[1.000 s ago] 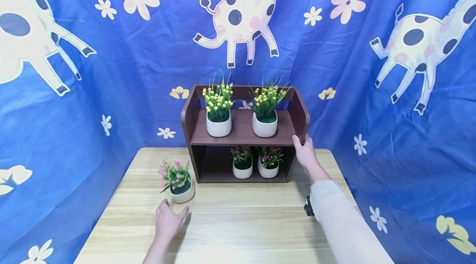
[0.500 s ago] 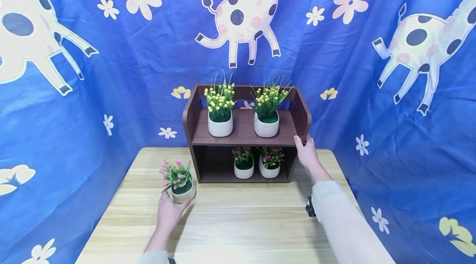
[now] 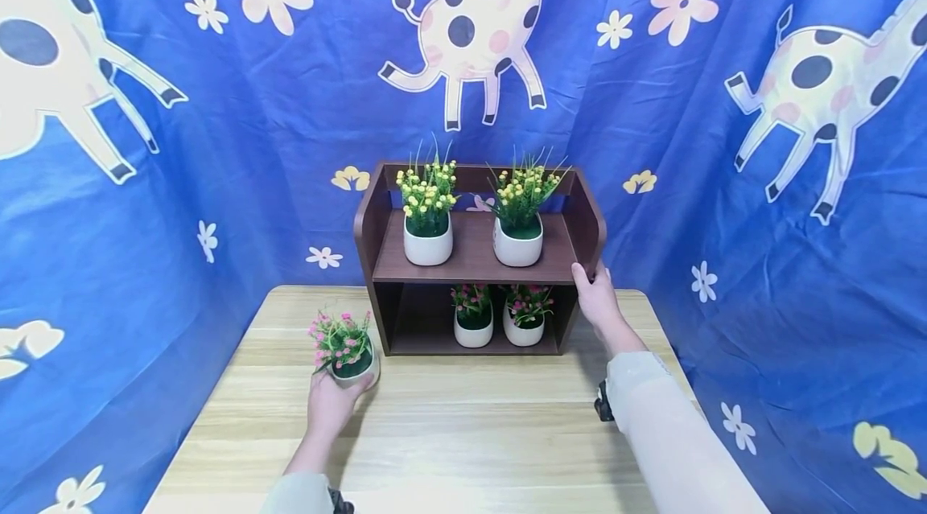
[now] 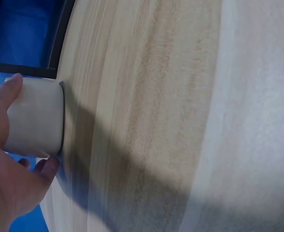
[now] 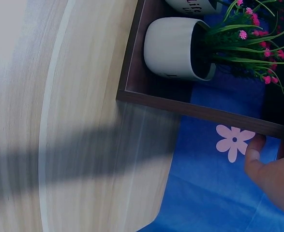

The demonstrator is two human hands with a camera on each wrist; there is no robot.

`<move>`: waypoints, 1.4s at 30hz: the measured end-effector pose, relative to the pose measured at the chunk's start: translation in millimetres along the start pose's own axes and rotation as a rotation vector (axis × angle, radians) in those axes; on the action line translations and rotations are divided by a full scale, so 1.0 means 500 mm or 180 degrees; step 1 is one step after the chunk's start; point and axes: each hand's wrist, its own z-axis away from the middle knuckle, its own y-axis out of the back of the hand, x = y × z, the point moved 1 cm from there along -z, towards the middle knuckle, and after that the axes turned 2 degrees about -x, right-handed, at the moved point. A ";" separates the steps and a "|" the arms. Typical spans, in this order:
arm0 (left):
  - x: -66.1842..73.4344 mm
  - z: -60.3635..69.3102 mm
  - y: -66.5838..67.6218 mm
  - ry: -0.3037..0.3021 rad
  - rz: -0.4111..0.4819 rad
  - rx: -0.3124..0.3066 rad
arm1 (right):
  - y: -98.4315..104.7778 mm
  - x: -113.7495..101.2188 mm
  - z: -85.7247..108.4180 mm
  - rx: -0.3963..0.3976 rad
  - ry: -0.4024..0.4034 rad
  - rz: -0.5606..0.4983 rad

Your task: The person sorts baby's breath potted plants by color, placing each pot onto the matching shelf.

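Note:
My left hand (image 3: 331, 405) grips a white pot (image 4: 37, 116) of pink artificial flowers (image 3: 342, 341) on the table, left of a dark brown two-tier shelf (image 3: 474, 261). In the left wrist view the thumb lies on one side of the pot and the fingertips on the other; its base is at the table surface. My right hand (image 3: 599, 301) holds the shelf's right side panel at the front edge, near the upper board. The right wrist view shows its thumb (image 5: 254, 152) against the panel; the other fingers are mostly hidden.
Two white pots with yellow flowers (image 3: 428, 244) (image 3: 518, 247) stand on the upper tier. Two pink-flowered pots (image 3: 474, 331) (image 3: 523, 329) stand at the right of the lower tier. Blue giraffe-print cloth (image 3: 311, 96) hangs around the wooden table (image 3: 463, 433).
My left hand has moved forward to the pink-flowered pot and taken hold of it. The right hand stays on the shelf panel.

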 end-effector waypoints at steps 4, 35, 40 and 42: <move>0.003 -0.001 -0.001 -0.0018 -0.0012 -0.0072 | 0.000 -0.001 0.000 0.0016 0.0002 -0.0006; -0.001 0.051 -0.005 0.0083 0.0035 0.0032 | -0.003 0.002 -0.001 0.0023 -0.0028 -0.0026; -0.002 0.066 -0.010 0.0100 0.0097 -0.0032 | -0.003 0.002 -0.002 0.0029 -0.0036 -0.0015; -0.003 0.074 -0.012 0.0082 0.0104 -0.0052 | -0.004 0.002 -0.002 0.0033 -0.0031 -0.0006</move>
